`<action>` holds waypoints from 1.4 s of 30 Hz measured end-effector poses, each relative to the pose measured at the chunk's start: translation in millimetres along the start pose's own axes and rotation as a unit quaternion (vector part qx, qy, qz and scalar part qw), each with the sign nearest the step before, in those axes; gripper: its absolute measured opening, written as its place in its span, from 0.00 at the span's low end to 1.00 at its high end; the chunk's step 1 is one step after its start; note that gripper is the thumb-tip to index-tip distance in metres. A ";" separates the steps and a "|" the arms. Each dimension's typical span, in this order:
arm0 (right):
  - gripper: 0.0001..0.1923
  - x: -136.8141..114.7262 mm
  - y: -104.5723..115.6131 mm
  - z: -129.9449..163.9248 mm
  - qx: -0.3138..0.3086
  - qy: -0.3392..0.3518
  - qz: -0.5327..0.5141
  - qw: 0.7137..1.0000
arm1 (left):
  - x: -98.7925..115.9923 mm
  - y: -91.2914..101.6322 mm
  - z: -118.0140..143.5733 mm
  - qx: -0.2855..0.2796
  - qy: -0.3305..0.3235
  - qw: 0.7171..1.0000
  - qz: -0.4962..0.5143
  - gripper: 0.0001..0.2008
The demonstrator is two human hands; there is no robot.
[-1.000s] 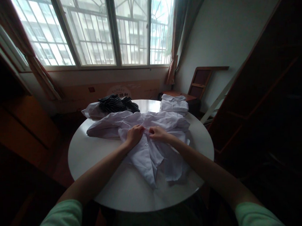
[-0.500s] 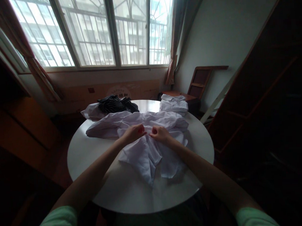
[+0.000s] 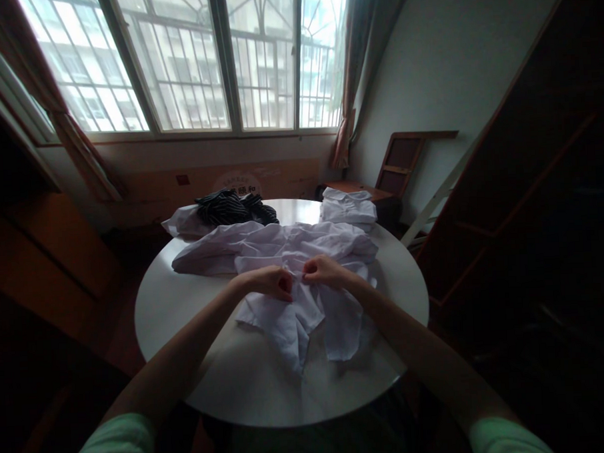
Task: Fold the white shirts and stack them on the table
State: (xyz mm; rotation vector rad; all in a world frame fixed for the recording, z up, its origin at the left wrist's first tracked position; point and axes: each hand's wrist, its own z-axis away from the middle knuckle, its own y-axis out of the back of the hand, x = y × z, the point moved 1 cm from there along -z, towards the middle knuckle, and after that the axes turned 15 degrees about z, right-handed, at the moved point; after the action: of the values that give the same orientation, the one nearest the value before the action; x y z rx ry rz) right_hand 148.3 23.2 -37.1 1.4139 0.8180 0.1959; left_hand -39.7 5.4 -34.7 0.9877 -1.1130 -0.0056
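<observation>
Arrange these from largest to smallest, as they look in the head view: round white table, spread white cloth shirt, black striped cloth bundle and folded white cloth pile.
1. Round white table
2. Spread white cloth shirt
3. Black striped cloth bundle and folded white cloth pile: too alike to rank.

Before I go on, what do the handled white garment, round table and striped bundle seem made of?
White garment: thin, matte cloth, possibly cotton blend; it creases softly.
Round table: glossy white top, perhaps laminate or glass; it reflects window light.
Striped bundle: matte fabric, fibre unclear; it slumps in folds.
</observation>
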 end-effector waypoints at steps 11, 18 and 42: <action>0.15 2.2 5.7 -2.4 -0.005 -0.019 -0.202 0.979 | 9.3 4.5 -1.7 0.064 0.001 0.995 0.072 0.10; 0.16 10.3 4.6 -4.0 -0.037 -0.040 -0.263 0.963 | -0.5 -6.4 -12.1 0.179 0.025 0.951 0.249 0.17; 0.20 3.3 -0.4 -5.7 -0.051 -0.038 -0.267 0.961 | -15.1 -22.5 -19.7 0.123 -0.014 0.926 0.358 0.17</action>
State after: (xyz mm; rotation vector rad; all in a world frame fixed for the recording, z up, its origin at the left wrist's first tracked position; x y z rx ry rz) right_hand 147.1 29.5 -38.4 1.0519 1.0781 -0.2279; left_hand -22.2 11.9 -62.4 0.7479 -1.4729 0.7279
